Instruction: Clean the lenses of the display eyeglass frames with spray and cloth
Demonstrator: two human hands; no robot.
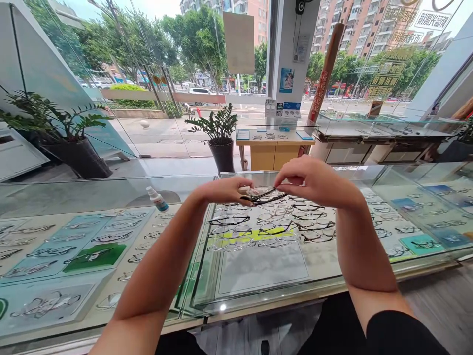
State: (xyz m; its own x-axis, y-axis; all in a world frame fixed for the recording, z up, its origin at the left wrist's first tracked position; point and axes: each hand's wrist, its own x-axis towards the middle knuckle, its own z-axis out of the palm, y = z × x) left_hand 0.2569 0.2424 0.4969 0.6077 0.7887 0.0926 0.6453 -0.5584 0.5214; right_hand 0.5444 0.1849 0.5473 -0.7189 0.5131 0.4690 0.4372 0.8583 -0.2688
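Observation:
Both hands hold one pair of glasses (263, 194) with a thin dark frame above the glass counter (258, 276). My left hand (229, 190) pinches the left end of the frame, fingers closed. My right hand (310, 180) grips the right end from above, fingers curled. The glasses hang over the display case, where rows of other glasses (273, 227) lie under the glass top.
A small spray bottle (156, 198) stands on the counter to the left. More glasses lie in the left case (55, 256) and right case (424, 217). Potted plants (220, 135) stand behind, with another display table (275, 143) by the window.

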